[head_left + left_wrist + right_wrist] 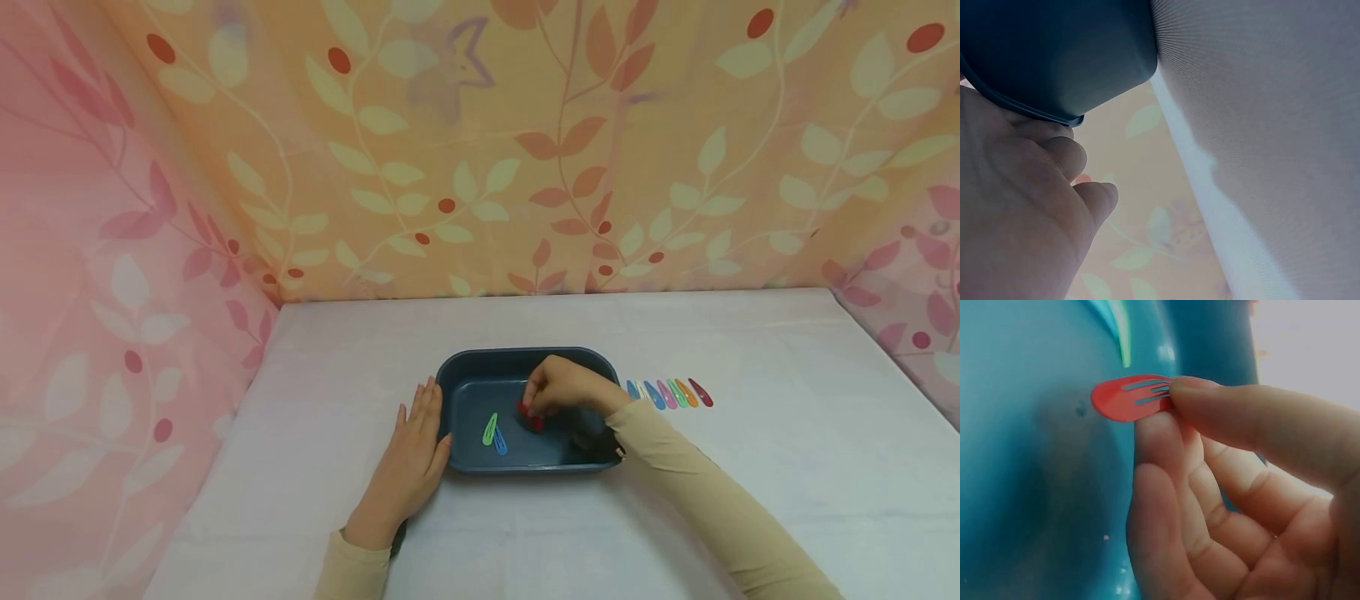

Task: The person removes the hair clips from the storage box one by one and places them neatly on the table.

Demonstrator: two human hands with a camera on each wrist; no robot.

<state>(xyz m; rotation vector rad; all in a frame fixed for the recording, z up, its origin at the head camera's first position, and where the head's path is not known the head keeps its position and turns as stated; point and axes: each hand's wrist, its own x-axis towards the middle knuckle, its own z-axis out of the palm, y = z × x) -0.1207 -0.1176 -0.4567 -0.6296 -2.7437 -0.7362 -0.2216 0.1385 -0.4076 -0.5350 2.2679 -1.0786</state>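
Inside tray (pixel 467 404), right hand (pixel 561 387) pinching red clip (pixel 1112 402), seemingly mid-air

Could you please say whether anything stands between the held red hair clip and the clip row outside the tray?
Yes, the blue tray's right wall stands between the red hair clip in the right hand and the clip row.

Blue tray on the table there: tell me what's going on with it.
A person's right hand pinches a red hair clip over the blue tray, while the left hand rests against the tray's left side. A green clip and a blue clip lie in the tray. More clips lie in a row on the table, to the tray's right.
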